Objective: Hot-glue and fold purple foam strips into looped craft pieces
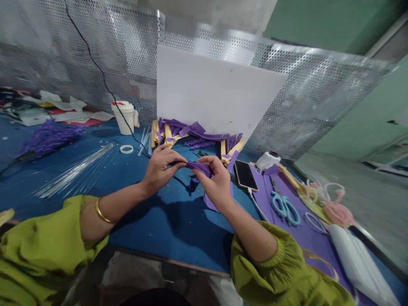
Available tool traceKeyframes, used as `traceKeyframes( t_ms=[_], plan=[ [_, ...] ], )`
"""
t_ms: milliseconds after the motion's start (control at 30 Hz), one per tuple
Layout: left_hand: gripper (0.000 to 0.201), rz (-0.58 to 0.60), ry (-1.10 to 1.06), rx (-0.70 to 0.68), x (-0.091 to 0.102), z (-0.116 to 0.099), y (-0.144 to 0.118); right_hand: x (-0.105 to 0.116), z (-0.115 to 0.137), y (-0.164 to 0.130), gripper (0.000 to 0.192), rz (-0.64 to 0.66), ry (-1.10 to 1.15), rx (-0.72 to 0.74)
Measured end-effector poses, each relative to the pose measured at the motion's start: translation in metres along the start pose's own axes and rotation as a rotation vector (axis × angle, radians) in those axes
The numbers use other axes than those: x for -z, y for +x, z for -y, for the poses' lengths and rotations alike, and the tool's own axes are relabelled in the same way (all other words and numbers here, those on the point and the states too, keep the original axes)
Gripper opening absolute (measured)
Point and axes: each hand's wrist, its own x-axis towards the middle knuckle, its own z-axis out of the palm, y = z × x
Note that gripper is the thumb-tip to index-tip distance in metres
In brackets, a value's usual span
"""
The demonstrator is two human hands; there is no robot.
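Note:
Both my hands meet over the blue table (pixel 165 225) and pinch one strip of purple fringed paper (pixel 200 168). My left hand (pixel 161 167) grips its left end with the fingertips. My right hand (pixel 215 180) curls around the right part, where the strip is rolled or folded. More purple paper (pixel 210 203) hangs below my right hand. Behind my hands lies a heap of purple strips with tan backing (pixel 191 132).
A phone (pixel 245 174) on a white cable and teal scissors (pixel 285 207) lie on a purple sheet at right. A white cup (pixel 125 117), a tape ring (pixel 126 148), clear rods (pixel 76 170) and a purple bunch (pixel 47 137) sit at left. A white board (pixel 213 91) leans on perforated metal.

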Motion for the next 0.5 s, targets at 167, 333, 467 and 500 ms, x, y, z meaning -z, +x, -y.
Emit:
traceKeyframes(
  t_ms=[167,333,467,500],
  plan=[
    [0.009,0.024,-0.089,0.146,-0.002,0.004,0.0,0.002,0.003,0.004,0.017,-0.069,0.011,-0.022],
    [0.017,-0.157,-0.483,0.505,-0.01,0.01,0.0,0.003,0.005,0.011,0.02,-0.143,0.208,-0.166],
    [0.022,-0.242,-0.775,0.649,-0.012,0.01,0.002,0.001,0.004,0.013,0.025,-0.137,0.335,-0.247],
    [0.025,-0.259,-0.828,0.683,-0.012,0.01,0.003,0.001,0.003,0.013,0.026,-0.131,0.351,-0.265]
  ],
)
